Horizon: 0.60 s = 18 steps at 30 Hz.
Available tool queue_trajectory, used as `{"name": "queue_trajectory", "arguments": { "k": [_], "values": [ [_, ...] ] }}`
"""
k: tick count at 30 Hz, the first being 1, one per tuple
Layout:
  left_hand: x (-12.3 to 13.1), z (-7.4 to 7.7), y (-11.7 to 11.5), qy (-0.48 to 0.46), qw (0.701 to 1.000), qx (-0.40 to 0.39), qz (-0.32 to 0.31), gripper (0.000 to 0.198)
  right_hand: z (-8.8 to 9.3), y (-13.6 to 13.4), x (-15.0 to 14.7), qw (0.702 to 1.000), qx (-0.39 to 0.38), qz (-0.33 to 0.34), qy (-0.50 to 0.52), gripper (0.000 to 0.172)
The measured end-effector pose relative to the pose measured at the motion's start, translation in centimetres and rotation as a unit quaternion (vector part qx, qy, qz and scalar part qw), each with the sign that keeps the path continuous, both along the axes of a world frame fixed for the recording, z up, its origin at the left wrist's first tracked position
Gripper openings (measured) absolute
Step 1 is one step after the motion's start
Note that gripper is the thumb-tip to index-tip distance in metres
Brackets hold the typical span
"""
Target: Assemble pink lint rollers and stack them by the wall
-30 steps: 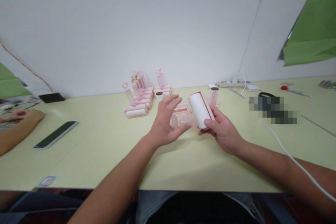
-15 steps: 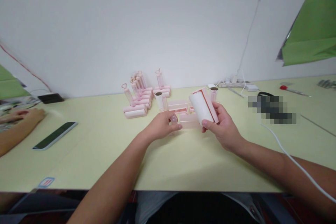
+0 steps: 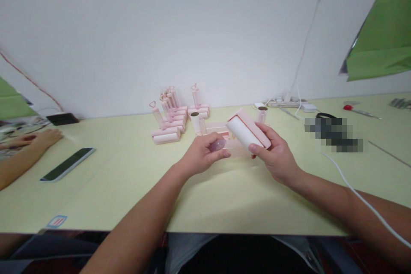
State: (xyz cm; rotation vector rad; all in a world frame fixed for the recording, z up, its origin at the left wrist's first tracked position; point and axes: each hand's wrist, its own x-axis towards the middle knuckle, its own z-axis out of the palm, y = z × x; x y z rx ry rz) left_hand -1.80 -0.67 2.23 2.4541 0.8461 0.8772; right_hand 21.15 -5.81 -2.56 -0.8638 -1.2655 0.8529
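Note:
My right hand [image 3: 276, 156] is closed around a white lint roll in a pink cover [image 3: 246, 131], held tilted above the pale yellow table [image 3: 128, 180]. My left hand [image 3: 199, 155] pinches a small translucent pink piece [image 3: 218, 144] just left of the roll's near end. Beneath and behind the hands lie loose pink parts [image 3: 218, 128] and a small white roll with a cardboard core [image 3: 194, 121].
A stack of pink lint rollers with heart handles [image 3: 168, 120] stands at the back. A dark phone [image 3: 68, 164] lies at left near another person's arm [image 3: 22, 152]. A white cable [image 3: 359, 195] crosses my right forearm. A power strip [image 3: 285, 102] and tools lie far right.
My left hand went from open to pinching the small pink piece and lifted it toward the roll. My right hand tilted the roll flatter, its end turned toward the left hand.

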Motion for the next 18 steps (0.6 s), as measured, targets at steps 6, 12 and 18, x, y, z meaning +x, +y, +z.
{"name": "queue_trajectory", "arguments": {
  "k": [6, 12, 18],
  "values": [
    [0.1, 0.2, -1.0, -0.014, 0.999, -0.003, -0.039, 0.032, 0.4, 0.0, 0.1, 0.999, 0.035, -0.009, -0.035, 0.037],
    [0.2, 0.1, -1.3, -0.02, 0.999, 0.0, -0.046, 0.026, 0.1, 0.2, 0.1, 0.999, 0.038, 0.013, -0.012, 0.036],
    [0.0, 0.2, -1.3, -0.035, 0.996, 0.073, -0.029, 0.024, 0.5, -0.2, 0.4, 0.997, 0.06, 0.001, -0.054, 0.031]
  ]
}}
